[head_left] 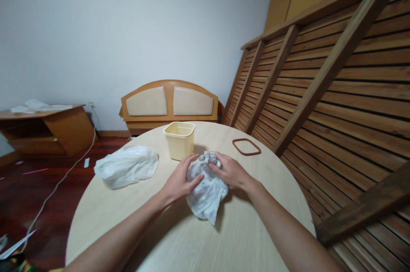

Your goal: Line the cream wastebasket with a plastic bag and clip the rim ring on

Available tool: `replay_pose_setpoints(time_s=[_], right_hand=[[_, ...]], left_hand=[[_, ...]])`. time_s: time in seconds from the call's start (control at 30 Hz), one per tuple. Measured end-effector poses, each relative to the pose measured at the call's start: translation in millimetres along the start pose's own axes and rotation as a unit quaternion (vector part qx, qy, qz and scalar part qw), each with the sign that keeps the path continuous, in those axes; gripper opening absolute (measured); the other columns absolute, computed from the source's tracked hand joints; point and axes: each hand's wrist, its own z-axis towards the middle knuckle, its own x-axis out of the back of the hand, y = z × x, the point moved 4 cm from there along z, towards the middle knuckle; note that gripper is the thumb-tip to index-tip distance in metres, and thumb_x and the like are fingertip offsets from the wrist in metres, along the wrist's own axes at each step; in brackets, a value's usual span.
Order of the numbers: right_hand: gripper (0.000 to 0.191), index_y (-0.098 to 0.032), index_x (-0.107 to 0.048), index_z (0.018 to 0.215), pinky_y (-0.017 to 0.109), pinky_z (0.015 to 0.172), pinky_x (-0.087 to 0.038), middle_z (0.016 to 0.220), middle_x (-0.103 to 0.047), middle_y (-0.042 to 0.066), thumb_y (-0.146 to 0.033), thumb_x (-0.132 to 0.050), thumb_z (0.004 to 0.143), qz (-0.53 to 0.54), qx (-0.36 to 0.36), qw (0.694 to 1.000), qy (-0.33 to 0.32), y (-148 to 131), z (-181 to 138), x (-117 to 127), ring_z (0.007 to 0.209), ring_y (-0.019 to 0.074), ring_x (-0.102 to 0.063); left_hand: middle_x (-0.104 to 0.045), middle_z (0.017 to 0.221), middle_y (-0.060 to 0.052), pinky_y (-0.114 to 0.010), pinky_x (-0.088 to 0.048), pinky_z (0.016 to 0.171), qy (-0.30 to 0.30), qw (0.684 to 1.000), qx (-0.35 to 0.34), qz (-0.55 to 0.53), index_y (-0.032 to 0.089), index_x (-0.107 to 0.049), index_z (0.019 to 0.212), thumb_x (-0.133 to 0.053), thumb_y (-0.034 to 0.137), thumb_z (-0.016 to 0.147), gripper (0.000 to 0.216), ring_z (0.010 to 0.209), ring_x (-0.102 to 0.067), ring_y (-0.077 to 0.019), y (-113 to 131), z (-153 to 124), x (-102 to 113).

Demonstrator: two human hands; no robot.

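Observation:
A crumpled grey-white plastic bag (206,195) is held between my two hands, just above or on the round table (256,229). My right hand (229,169) grips its bunched upper right side, thumb pressed on the gathered top. On the left side, my left hand (184,180) cups the bag, its thumb lying over the front; the other fingertips are partly hidden behind it. What the bag contains, if anything, does not show. Just beyond my left hand stands a cream-yellow plastic bin (180,146), upright, its top uncovered.
A thin white plastic bag (128,166) lies spread near the table's left edge. To the right rests a brown rounded-square ring (246,147). A slatted wooden bed frame (320,105) leans close along the right side. A headboard (169,101) and low cabinet (64,131) stand behind.

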Motion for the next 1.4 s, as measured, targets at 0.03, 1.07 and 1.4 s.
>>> replay_pose_setpoints(time_s=[0.03, 1.07, 1.4], right_hand=[[0.048, -0.019, -0.049, 0.138, 0.043, 0.102, -0.045, 0.13, -0.062, 0.014, -0.046, -0.048, 0.099, 0.0, 0.001, 1.0, 0.014, 2, 0, 2, 0.119, 0.0259, -0.059], [0.11, -0.018, -0.039, 0.151, 0.052, 0.122, -0.014, 0.165, -0.013, 0.017, -0.077, -0.072, 0.064, -0.082, 0.004, 0.991, -0.108, -7, -9, -1, 0.152, 0.0345, -0.01], [0.078, -0.027, -0.044, 0.149, 0.061, 0.119, -0.01, 0.16, -0.033, 0.015, -0.071, -0.054, 0.085, -0.116, -0.053, 0.985, -0.114, 0, -10, -27, 0.15, 0.0363, -0.021]], left_hand=[[-0.04, 0.153, -0.021, -0.053, -0.028, 0.119, -0.025, 0.999, 0.01, 0.025, 0.014, -0.04, 0.145, -0.067, 0.047, 0.083, 0.075, 0.143, -0.037, -0.0335, -4, -1, -3], [-0.028, 0.159, -0.02, -0.051, -0.024, 0.123, -0.145, 0.988, -0.055, 0.022, 0.014, -0.031, 0.151, -0.07, 0.045, 0.082, 0.085, 0.148, -0.028, -0.0321, -15, -6, -23], [-0.012, 0.165, -0.019, -0.052, -0.02, 0.123, -0.207, 0.977, -0.041, 0.039, 0.015, -0.016, 0.157, -0.067, 0.051, 0.083, 0.096, 0.153, -0.014, -0.0329, -30, -9, -20]])
